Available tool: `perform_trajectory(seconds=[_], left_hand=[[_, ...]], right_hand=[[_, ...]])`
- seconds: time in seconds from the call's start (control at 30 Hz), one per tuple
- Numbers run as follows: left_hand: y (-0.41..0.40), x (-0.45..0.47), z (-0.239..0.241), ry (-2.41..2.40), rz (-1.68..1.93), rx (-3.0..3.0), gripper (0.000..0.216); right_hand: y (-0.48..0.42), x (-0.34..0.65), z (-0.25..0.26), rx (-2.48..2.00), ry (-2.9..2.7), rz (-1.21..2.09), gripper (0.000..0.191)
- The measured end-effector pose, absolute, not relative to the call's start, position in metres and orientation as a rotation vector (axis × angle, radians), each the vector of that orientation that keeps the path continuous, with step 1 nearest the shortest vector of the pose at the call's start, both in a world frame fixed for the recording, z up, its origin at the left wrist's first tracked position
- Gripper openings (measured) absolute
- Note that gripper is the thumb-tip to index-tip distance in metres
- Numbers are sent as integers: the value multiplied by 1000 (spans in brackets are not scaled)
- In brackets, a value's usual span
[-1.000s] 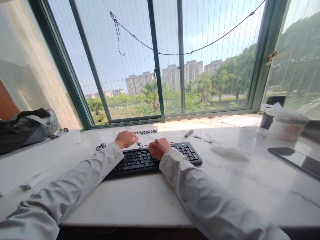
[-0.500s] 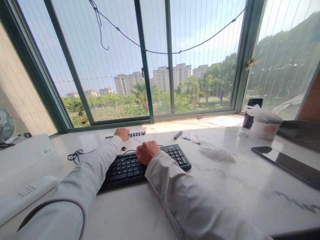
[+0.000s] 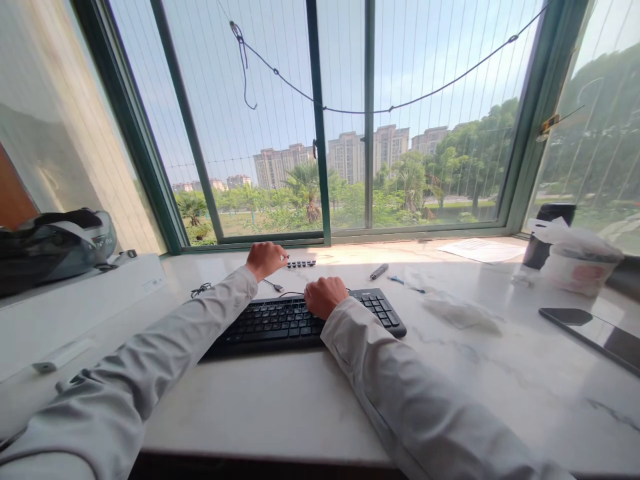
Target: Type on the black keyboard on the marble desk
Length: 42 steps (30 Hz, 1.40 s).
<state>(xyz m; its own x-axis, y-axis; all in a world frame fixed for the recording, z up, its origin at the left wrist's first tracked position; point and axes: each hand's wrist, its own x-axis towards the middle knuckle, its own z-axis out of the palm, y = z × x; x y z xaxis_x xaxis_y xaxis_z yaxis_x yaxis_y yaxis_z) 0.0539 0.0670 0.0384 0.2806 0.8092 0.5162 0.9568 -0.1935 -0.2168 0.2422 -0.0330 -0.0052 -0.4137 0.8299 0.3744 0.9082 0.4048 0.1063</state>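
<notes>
Keyboard (image 3: 277, 328) wide, black, pale-marked; right hand (image 3: 326, 297) atop, left hand (image 3: 267, 260) beyond; grips unclear.

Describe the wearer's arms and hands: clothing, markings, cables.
Both the left sleeve and right sleeve are long, loose, wrinkled light-grey fabric reaching the wrists. No print or cables visible on them. The left hand and right hand are bare: no gloves.

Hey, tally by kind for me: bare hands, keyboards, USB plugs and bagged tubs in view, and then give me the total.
Hands: 2 (left hand, right hand)
Keyboard: 1
USB plug: 1
Bagged tub: 1
Total: 5
</notes>
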Motion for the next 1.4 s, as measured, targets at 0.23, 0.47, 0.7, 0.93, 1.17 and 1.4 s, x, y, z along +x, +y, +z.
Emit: perform_trajectory(seconds=[0.23,0.47,0.7,0.93,1.17,1.4], left_hand=[[-15,62,35,-1394,-658,-2154,28],[-14,59,-3,-1244,-582,-2205,31],[-20,59,-5,-1153,-587,-2269,30],[-20,58,-4,-1167,-734,-2308,23],[-22,57,-1,-1098,-802,-2319,22],[-19,55,-6,-1028,-876,-2375,20]], right_hand=[[-38,240,-5,-1624,-2333,-417,45],[-36,239,-7,-1700,-2309,-473,49],[-34,236,-11,-1643,-2413,-467,49],[-33,235,-12,-1663,-2370,-468,49],[-33,234,-14,-1672,-2342,-489,47],[-30,237,-15,-1689,-2299,-478,44]])
